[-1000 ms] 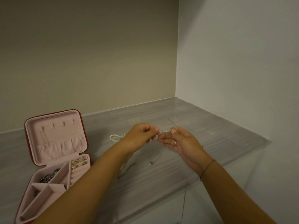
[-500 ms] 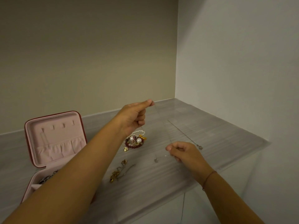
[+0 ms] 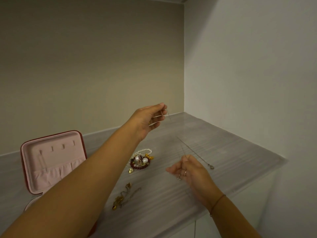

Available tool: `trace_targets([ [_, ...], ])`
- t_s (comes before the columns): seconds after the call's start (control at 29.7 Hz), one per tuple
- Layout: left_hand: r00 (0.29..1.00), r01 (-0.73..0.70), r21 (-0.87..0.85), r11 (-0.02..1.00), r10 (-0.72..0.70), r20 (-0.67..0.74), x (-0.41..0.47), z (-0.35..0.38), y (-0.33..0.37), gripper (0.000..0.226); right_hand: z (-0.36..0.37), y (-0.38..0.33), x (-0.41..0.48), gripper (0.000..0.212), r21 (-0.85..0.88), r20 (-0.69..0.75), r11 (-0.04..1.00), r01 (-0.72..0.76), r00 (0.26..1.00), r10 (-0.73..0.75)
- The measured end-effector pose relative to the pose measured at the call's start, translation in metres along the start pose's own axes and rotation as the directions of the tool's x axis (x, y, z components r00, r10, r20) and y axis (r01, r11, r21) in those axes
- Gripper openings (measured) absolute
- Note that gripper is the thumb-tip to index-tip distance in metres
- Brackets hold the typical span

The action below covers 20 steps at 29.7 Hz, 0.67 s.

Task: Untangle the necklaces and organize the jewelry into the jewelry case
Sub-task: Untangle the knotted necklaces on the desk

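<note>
Head view: the left hand [image 3: 147, 118] is reaching forward, raised above the grey counter [image 3: 235, 152], and is pinching the upper end of a thin chain [image 3: 169, 115] between thumb and fingertips. The chain is slanting down to the right towards the right hand [image 3: 191, 170], which is hovering low over the counter with its fingers loosely spread. The strand is meeting that hand at the thumb, but blur is making it impossible to tell whether the thumb is gripping it. A second fine strand is running just beside the right hand to a small clasp [image 3: 212, 167] near the counter. The jewelry case [image 3: 51, 160] is standing open at the left, its pink-lined lid upright and its tray mostly hidden behind the left forearm. Between the case and the right hand a heap of beaded bracelets [image 3: 140, 160] is lying on the counter, and nearer the person a tangle of gold chains [image 3: 122, 197] is lying apart from it.
</note>
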State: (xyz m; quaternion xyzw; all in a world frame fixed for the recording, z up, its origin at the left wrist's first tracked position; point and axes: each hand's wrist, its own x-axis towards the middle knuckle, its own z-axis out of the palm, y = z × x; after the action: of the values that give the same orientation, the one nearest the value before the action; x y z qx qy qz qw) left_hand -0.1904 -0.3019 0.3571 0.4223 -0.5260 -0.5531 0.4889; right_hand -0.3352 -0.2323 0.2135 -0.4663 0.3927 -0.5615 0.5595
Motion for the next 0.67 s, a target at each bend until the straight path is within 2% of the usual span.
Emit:
trace_targets([
  [0.1,0.998,-0.016,-0.001,1.000,0.016,-0.062,0.013,0.003,0.002,0.010,-0.004,-0.002,-0.001,0.014,-0.022,0.001,1.000,0.013,1.000,-0.013],
  [0.17,0.988,-0.059,0.049,0.997,0.066,-0.140,0.023,0.003,0.000,0.010,-0.009,0.001,-0.003,0.019,-0.150,0.008,0.988,0.048,0.999,-0.047],
  [0.27,0.955,-0.132,0.218,0.967,0.183,-0.232,0.041,-0.002,-0.008,0.009,-0.017,0.007,-0.006,0.023,-0.373,-0.002,0.920,0.116,0.992,-0.126],
  [0.37,0.938,-0.133,0.358,0.924,0.234,-0.254,0.062,-0.010,-0.023,0.010,-0.026,0.008,-0.008,0.020,-0.514,-0.118,0.843,0.158,0.961,-0.252],
  [0.51,0.948,-0.051,0.383,0.922,0.165,-0.271,0.090,-0.009,-0.051,0.009,-0.040,0.007,-0.003,0.019,-0.612,-0.291,0.785,0.096,0.896,-0.336],
  [0.57,0.955,-0.007,0.365,0.931,0.114,-0.274,0.106,-0.004,-0.069,0.011,-0.048,0.006,0.000,0.025,-0.717,-0.318,0.696,0.036,0.872,-0.372],
  [0.67,0.960,0.043,0.363,0.931,0.061,-0.273,0.128,0.001,-0.092,0.015,-0.052,0.001,0.001,0.019,-0.840,-0.307,0.533,-0.101,0.898,-0.315],
])
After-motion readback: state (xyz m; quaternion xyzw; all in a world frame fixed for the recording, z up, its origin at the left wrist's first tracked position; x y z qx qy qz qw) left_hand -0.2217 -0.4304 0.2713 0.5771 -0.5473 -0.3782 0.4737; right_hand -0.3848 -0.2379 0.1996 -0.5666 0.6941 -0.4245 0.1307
